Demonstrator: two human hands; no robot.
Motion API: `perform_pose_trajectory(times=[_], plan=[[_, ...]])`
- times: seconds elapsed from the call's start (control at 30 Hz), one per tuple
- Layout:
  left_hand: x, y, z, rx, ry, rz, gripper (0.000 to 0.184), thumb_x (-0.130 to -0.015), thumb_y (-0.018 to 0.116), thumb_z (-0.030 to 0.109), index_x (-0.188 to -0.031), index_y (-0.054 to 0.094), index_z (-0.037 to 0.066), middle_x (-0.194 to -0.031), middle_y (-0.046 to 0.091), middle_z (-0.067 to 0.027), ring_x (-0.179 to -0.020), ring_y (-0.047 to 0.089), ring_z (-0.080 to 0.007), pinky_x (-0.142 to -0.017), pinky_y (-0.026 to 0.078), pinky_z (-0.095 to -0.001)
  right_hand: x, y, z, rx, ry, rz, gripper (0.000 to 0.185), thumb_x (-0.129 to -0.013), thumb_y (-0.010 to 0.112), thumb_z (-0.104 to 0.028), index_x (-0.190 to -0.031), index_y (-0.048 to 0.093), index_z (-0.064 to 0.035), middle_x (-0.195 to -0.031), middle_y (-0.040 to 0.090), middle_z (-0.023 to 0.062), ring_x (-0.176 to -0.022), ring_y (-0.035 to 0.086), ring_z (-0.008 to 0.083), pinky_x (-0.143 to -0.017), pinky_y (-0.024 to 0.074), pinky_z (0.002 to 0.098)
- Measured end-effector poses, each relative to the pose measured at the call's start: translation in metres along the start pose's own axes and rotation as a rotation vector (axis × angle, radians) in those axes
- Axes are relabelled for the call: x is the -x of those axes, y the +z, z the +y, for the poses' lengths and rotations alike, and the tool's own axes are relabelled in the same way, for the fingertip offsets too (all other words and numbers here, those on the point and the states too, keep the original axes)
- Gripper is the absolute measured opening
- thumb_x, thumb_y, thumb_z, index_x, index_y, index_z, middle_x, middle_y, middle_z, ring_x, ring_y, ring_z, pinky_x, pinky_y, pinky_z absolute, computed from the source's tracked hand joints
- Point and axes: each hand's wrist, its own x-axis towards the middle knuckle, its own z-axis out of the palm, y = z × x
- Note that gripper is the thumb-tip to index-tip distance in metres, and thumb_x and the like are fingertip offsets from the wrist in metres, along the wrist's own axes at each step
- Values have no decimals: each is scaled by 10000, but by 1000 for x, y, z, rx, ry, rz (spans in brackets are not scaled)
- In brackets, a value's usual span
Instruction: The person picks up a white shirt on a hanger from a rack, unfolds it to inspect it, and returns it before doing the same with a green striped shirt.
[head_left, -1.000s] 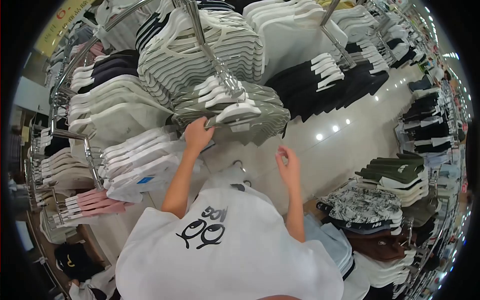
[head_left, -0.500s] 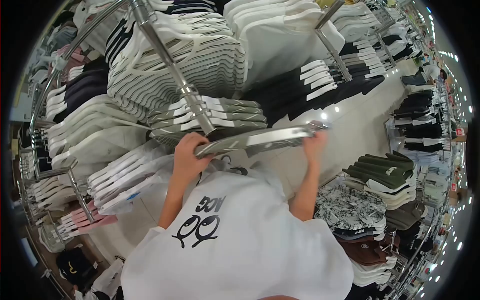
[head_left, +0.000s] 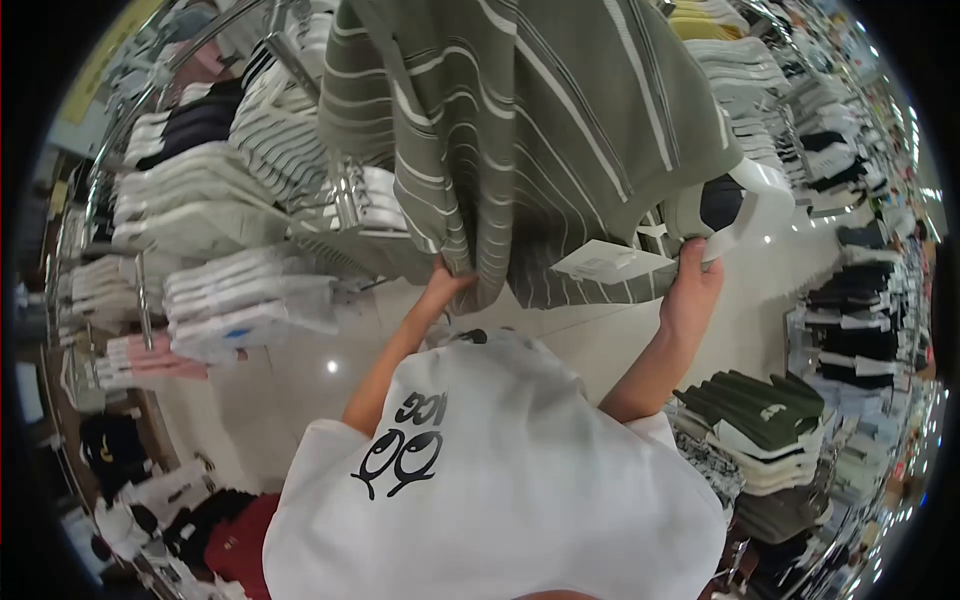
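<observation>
An olive-green shirt with white stripes (head_left: 590,110) is spread out in front of me, held up between my two hands. My left hand (head_left: 447,284) is closed on a gathered fold at the shirt's lower left edge. My right hand (head_left: 692,290) grips it at the neck end, thumb on top, beside a white hanger (head_left: 745,205). Whether the fingers hold cloth, hanger or both is hard to tell. A white paper tag (head_left: 612,261) hangs from the shirt, left of my right hand.
Racks of shirts surround me. Pale shirts (head_left: 195,195) and plastic-covered white garments (head_left: 255,305) hang at left. Dark green shirts (head_left: 765,405) hang at lower right, and black garments (head_left: 850,310) farther right. A metal rail (head_left: 345,195) stands behind the held shirt, above a tiled floor (head_left: 300,385).
The striped shirt was edge-on across both hands; now its broad side faces me, raised higher. My right hand has moved right, my left hand right and slightly up. The view has shifted.
</observation>
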Motion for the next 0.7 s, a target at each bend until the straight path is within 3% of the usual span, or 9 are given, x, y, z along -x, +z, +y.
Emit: perform_pose_trajectory(times=[0.07, 0.2, 0.37, 0.47, 0.5, 0.57, 0.63, 0.67, 0.7], plan=[[-6, 14, 12, 465, -598, -65, 584, -906, 683, 157, -1418, 429, 38, -1341, 572, -101, -1218, 575, -250, -1003, 493, -427, -3, -6, 4, -33, 41, -32, 322, -1013, 620, -287, -1129, 608, 13, -1056, 665, 76, -952, 605, 131, -846, 478, 310], [16, 34, -12, 681, -533, -21, 512, -934, 634, 185, -1401, 459, 67, -1330, 572, -106, -1182, 595, -257, -952, 529, -432, -14, -32, 12, -166, -4, -109, 354, -1013, 618, -298, -1169, 582, 17, -1086, 662, 91, -955, 618, 152, -853, 482, 311], [67, -28, 53, 587, -572, 382, 284, -958, 580, 185, -1206, 605, 48, -1126, 666, -66, -1079, 631, -193, -904, 548, -392, -28, -72, 27, -188, 10, 8, 387, -994, 653, -295, -1165, 597, 48, -1065, 681, 110, -921, 639, 161, -821, 508, 312], [103, -90, 127, 841, -11, 469, 310, -995, 538, 295, -1182, 619, 61, -1141, 668, -81, -1082, 624, -221, -918, 529, -384, -14, -83, 15, -215, 6, 43, 404, -998, 644, -303, -1167, 587, 59, -1077, 679, 131, -920, 654, 186, -817, 521, 334], [101, -92, 152, 842, 1, 470, 310, -995, 538, 295, -1182, 619, 61, -1141, 668, -81, -1082, 624, -221, -918, 529, -384, -10, -82, 13, -211, 5, 74, 412, -1003, 633, -316, -1169, 577, 57, -1075, 675, 140, -910, 665, 196, -810, 531, 344], [105, -87, 185, 804, 133, 911, 397, -1008, 492, 399, -1223, 592, 80, -1184, 658, -66, -1095, 620, -231, -961, 497, -421, -4, -85, 14, -207, 30, 88, 415, -1005, 629, -321, -1171, 574, 55, -1076, 672, 141, -917, 666, 197, -808, 533, 343], [112, -80, 130, 848, 75, 693, 495, -1017, 431, 485, -1308, 545, 101, -1264, 631, -48, -1144, 606, -237, -1012, 451, -478, 8, -73, 7, -178, 64, 156, 426, -1007, 622, -335, -1178, 569, 51, -1064, 668, 137, -925, 667, 197, -795, 538, 340], [112, -88, 80, 1086, 88, 186, 523, -1014, 429, 507, -1333, 536, 107, -1289, 623, -42, -1158, 604, -237, -1013, 445, -485, 14, -67, 6, -184, 61, 155, 426, -1007, 622, -335, -1178, 569, 51, -1064, 668, 137, -925, 667, 197, -795, 538, 340], [116, -75, 83, 1150, -33, 100, 528, -1018, 430, 506, -1345, 538, 107, -1291, 626, -44, -1155, 605, -233, -1008, 445, -465, 21, -63, 6, -184, 76, 146, 426, -1006, 624, -336, -1176, 571, 52, -1070, 668, 137, -921, 665, 194, -791, 537, 338]])
